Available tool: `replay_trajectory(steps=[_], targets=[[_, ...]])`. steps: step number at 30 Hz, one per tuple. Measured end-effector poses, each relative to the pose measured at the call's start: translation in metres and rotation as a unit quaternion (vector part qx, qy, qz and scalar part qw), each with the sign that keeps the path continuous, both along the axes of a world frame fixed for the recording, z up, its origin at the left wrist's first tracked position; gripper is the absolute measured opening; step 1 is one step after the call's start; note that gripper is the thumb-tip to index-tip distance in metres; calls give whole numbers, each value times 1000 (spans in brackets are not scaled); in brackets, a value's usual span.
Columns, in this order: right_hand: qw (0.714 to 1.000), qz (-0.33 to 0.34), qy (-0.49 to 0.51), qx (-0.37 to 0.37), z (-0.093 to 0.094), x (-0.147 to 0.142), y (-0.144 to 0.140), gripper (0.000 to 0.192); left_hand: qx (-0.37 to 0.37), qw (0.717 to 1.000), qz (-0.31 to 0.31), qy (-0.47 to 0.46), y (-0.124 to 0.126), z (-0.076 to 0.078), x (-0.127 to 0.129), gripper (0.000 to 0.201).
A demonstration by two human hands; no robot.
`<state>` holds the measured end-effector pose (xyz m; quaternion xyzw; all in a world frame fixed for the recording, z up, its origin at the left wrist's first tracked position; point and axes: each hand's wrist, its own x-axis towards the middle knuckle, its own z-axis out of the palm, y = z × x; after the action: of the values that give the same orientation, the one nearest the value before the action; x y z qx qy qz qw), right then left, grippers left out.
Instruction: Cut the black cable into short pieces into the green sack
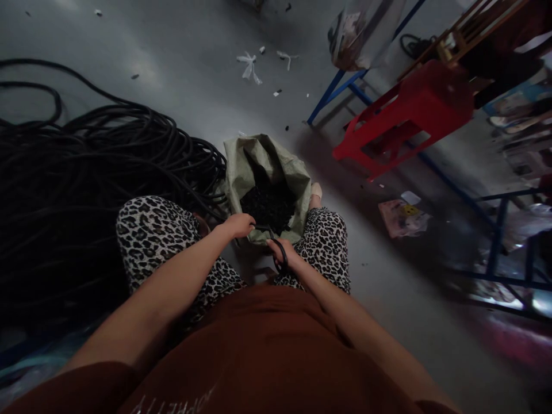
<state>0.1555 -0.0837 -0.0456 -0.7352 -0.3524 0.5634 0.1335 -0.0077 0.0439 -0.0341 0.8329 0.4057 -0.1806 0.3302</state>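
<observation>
A seated person in leopard-print trousers and a rust-brown top is working over an open pale green woven sack [241, 167] standing on the grey concrete floor [181, 52] between the knees. The left hand [238, 225] is closing its fingers around the end of a thin black rubber hose [261, 228], holding it out over the mouth of the sack. The right hand [288, 257] is gripping black-handled scissors [279, 251], fingers threaded through the loop handles and curled mostly closed; how far the blades are parted cannot be told in this dim view. Inside the sack a heap of short black cut pieces [268, 206] is already lying, filling the lower part. To the person's left a large tangled coil of black hose [86, 172] is sprawling across the floor, touching the sack's side.

By the look of it, the cutting step is in hand, the hose being snipped into short lengths that drop into the sack. The next move seems to call for setting the blades square across the hose just beyond the left fingers, keeping the cut end above the opening.

A red plastic stool [405, 115] is standing well apart, beside blue metal frames [495, 230].
</observation>
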Motion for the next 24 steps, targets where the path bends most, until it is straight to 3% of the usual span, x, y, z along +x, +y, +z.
replay_trajectory(steps=[7, 15, 24], targets=[[994, -100, 41, -22, -1, 1, 3, 37, 25, 999, 22, -19, 1, 2, 0, 31], [982, -109, 145, -50, 4, -3, 1, 42, 41, 998, 34, -35, 1, 3, 2, 31], [977, -123, 149, -86, 17, -7, 5, 42, 31, 998, 10, -46, -3, 8, 3, 31]])
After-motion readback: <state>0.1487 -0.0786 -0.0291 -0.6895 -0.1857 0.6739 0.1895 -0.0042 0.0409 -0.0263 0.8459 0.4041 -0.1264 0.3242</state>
